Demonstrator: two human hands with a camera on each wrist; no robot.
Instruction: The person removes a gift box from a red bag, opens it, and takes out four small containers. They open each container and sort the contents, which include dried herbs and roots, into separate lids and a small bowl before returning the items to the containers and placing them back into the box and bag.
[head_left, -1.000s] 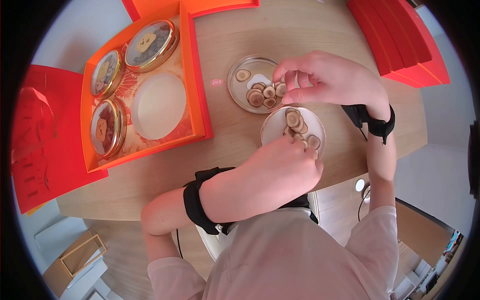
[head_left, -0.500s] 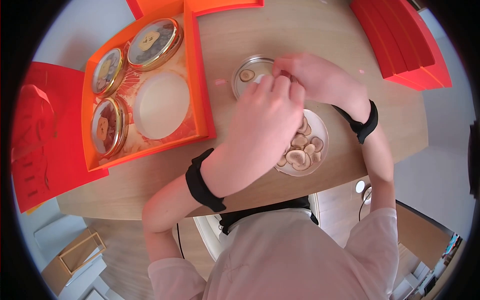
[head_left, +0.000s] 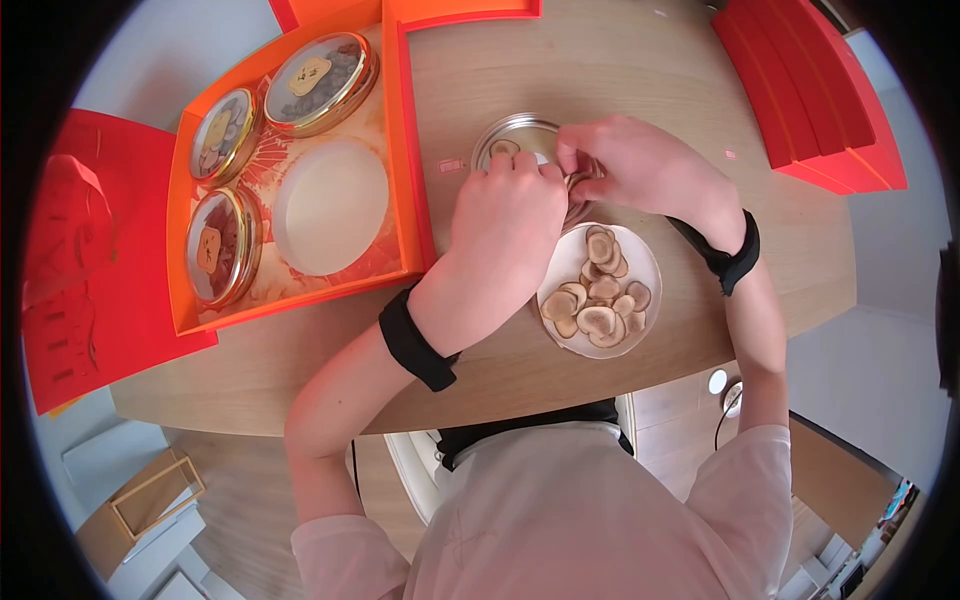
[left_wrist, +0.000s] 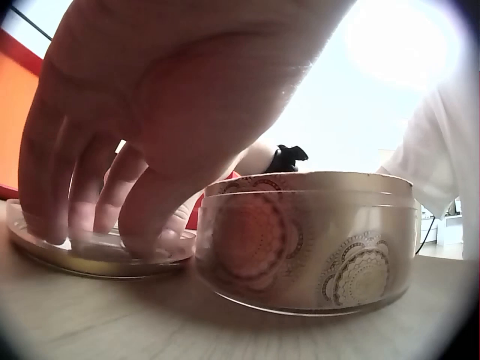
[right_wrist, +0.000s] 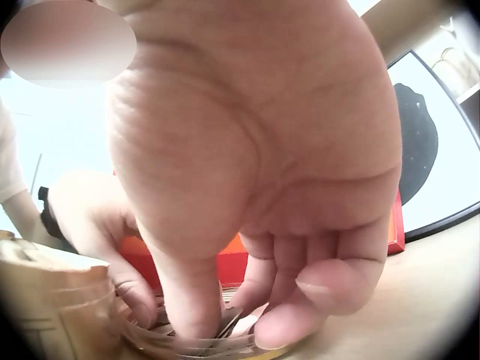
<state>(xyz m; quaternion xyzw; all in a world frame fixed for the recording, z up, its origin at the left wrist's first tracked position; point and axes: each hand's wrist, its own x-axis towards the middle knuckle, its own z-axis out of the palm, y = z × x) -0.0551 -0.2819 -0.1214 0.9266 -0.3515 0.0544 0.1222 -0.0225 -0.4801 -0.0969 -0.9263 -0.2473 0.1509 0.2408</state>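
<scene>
In the head view my left hand (head_left: 503, 228) reaches over a shallow round lid (head_left: 522, 121) with a shiny rim. In the left wrist view its fingers (left_wrist: 86, 187) point down inside that lid, thumb apart from them. My right hand (head_left: 655, 168) comes from the other side and pinches several thin dried slices (head_left: 577, 182) between thumb and fingers, low over the lid. One round slice (head_left: 504, 148) lies near the lid's far edge. Just nearer to me stands a round clear tub (left_wrist: 360, 247) with printed rosettes, its white top (head_left: 645, 262) heaped with brown-rimmed slices (head_left: 597, 318).
At left an open orange box (head_left: 412, 200) holds three gold-rimmed jars (head_left: 318, 82) and a round hollow (head_left: 330, 210). A red bag (head_left: 75, 260) lies beyond it. Red boxes (head_left: 810, 95) stand at the back right. Small pink scraps (head_left: 452, 166) lie on the wooden table (head_left: 620, 50).
My left hand has moved from the slices on the tub up and away to the lid, uncovering the tub. My right hand stays at the lid, now pinching slices there.
</scene>
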